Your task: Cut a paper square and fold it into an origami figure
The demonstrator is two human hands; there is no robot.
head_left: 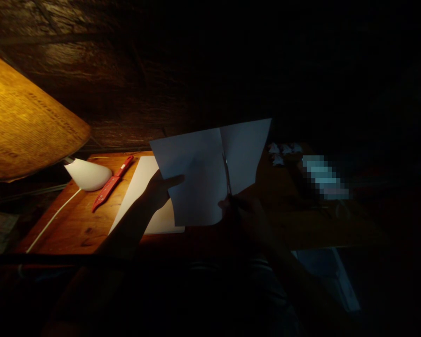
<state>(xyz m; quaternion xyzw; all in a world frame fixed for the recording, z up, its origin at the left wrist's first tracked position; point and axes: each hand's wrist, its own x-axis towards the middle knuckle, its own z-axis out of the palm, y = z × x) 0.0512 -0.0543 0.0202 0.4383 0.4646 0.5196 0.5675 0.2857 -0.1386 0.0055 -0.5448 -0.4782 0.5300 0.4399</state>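
A white sheet of paper [196,182] is held up above the table, pinched at its left edge by my left hand [157,189], thumb in front. My right hand [247,213] grips dark-handled scissors [228,175], whose blades lie in a long cut running up the sheet. Right of the cut, the paper flap [245,152] angles away and is still joined near the top. Dim light hides most of the right fingers and the scissor handles. Behind my left forearm lies a stack of white paper [135,187] on the wooden table [80,229].
A red sheathed knife [112,183] lies beside the white lamp base [89,174], under a glowing shade [28,121]. A pale cord [52,222] crosses the table's left side. Several small folded white pieces [284,150] sit at the back right, near a blurred bright rectangle [324,178].
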